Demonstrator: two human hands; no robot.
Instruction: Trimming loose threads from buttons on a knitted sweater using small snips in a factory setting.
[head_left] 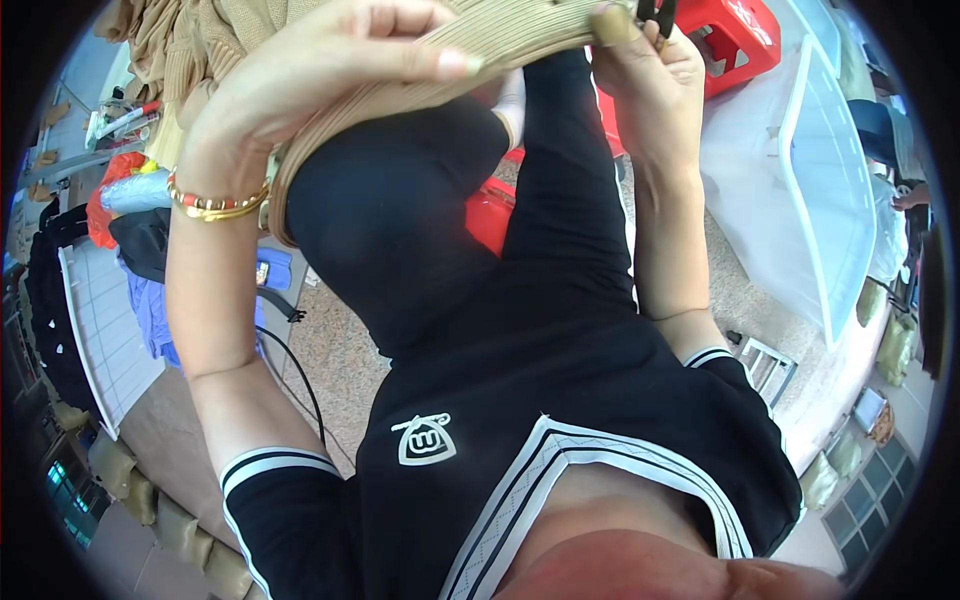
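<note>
A beige ribbed knit fabric stretches across the top of the view, held between both hands. My left hand, with a gold and red bracelet at the wrist, grips its left part with fingers curled over the cloth. My right hand pinches the fabric's right end with the thumb on top; a dark tool, perhaps scissors, pokes up beside it, and whether the hand holds it I cannot tell. More beige fabric piles at the upper left. My black clothing with white trim fills the middle.
A red plastic stool stands behind my right hand. A large clear plastic bin sits at the right. Clothes in blue, black and orange heap at the left. A black cable runs over the speckled floor.
</note>
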